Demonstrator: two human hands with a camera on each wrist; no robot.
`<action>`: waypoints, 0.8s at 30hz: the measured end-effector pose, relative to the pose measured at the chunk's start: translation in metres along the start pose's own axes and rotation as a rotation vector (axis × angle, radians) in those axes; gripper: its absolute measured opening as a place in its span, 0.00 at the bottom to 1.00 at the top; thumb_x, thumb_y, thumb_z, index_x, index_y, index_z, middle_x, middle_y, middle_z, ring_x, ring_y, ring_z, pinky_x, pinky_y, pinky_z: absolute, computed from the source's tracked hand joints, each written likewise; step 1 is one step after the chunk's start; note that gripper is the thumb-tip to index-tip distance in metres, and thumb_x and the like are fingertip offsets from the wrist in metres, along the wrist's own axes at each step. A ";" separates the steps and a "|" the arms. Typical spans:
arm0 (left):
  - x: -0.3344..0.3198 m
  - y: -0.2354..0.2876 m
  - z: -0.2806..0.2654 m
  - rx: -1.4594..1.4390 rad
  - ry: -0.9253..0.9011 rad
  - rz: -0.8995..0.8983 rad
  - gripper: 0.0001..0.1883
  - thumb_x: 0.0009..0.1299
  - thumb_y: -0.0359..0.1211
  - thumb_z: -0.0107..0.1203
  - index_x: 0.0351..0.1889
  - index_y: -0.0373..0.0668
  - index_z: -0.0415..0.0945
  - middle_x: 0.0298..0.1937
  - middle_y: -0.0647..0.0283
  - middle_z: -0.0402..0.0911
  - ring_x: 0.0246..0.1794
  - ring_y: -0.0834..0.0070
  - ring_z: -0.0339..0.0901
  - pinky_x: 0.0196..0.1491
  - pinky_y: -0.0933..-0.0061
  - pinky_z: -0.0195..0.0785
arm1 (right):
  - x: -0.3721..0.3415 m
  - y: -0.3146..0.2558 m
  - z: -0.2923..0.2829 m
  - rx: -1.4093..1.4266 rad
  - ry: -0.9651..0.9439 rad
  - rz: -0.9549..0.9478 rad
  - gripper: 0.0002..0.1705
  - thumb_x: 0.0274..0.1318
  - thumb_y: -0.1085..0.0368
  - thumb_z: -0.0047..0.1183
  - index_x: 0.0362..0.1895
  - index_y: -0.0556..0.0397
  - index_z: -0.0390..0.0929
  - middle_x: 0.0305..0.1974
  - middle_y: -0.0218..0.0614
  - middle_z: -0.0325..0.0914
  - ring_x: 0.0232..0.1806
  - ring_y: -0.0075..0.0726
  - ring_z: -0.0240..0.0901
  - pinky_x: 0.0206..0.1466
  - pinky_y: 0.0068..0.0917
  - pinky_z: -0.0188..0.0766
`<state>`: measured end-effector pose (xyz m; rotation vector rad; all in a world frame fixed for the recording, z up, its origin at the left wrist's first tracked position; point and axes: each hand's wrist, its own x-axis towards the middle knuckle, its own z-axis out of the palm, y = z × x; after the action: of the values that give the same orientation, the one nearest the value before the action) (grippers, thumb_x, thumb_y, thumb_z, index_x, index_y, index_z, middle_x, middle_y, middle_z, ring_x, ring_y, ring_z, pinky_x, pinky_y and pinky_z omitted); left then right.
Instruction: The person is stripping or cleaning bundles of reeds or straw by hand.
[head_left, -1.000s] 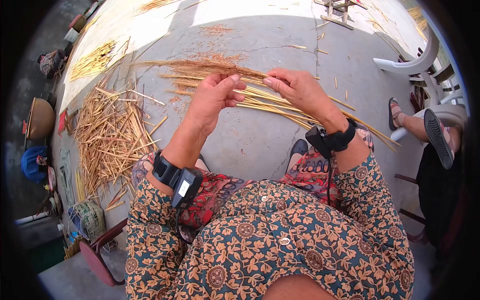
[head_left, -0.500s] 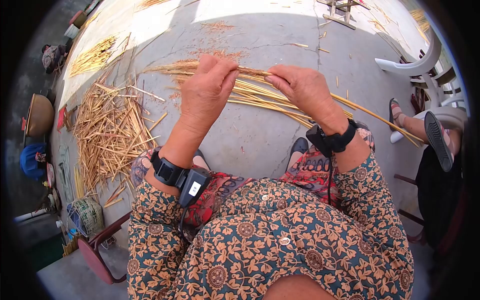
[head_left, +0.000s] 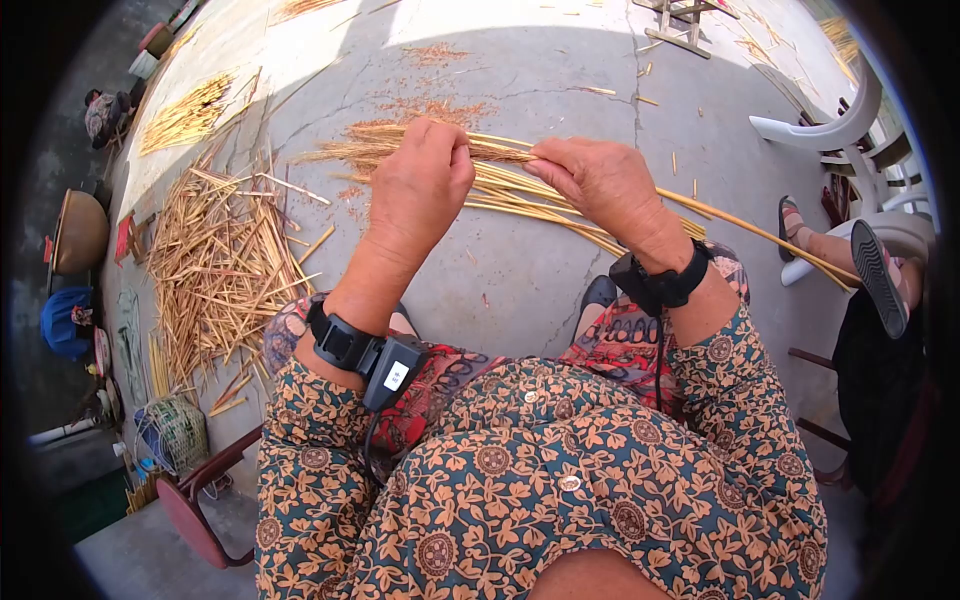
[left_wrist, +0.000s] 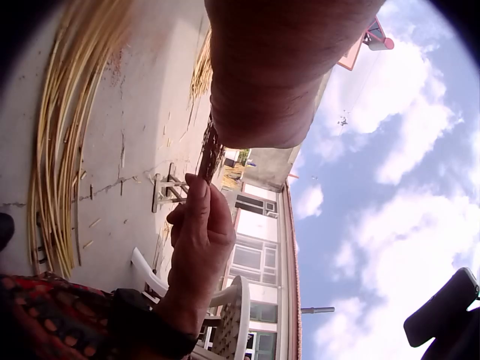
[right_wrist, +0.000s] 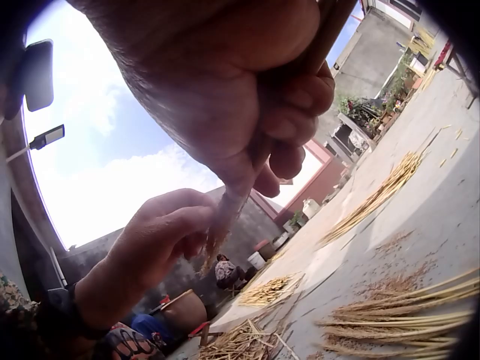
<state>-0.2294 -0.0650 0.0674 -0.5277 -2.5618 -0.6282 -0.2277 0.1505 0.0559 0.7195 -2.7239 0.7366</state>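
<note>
Both hands are at a small bunch of broomcorn stalks (head_left: 770, 242) with brushy heads, held above the floor. My left hand (head_left: 425, 180) grips the brushy head part, fingers curled over it and hidden under the back of the hand. To its right, my right hand (head_left: 600, 185) pinches the bunch where heads meet stems, thumb and fingers together; the stems run past it to the lower right. In the right wrist view the head's tip (right_wrist: 214, 247) shows at the left hand (right_wrist: 146, 244). Beneath lie more broomcorn stalks (head_left: 545, 205) on the concrete.
A heap of cut stalk pieces (head_left: 225, 270) lies at left, with a yellow stalk bundle (head_left: 190, 115) beyond. Reddish seed husks (head_left: 435, 108) are scattered ahead. At right are a white plastic chair (head_left: 830, 125) and another person's shoe (head_left: 880, 275). A wooden stool (head_left: 685, 25) stands farther off.
My left hand has turned over and closed on the brushy heads, having been looser a second ago. The held stalks' ends now reach farther to the lower right. The right hand stays near its place.
</note>
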 end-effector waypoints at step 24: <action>0.010 0.020 -0.001 -1.089 -0.413 -0.852 0.23 0.70 0.45 0.56 0.57 0.43 0.69 0.41 0.68 0.77 0.33 0.87 0.72 0.33 0.87 0.63 | -0.008 0.020 0.009 0.051 0.165 0.113 0.12 0.58 0.51 0.52 0.35 0.45 0.72 0.26 0.35 0.75 0.28 0.47 0.77 0.28 0.39 0.73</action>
<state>-0.2289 -0.0464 0.0797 0.2295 -2.5163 -2.4604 -0.2324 0.1638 0.0374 0.4942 -2.6201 0.8526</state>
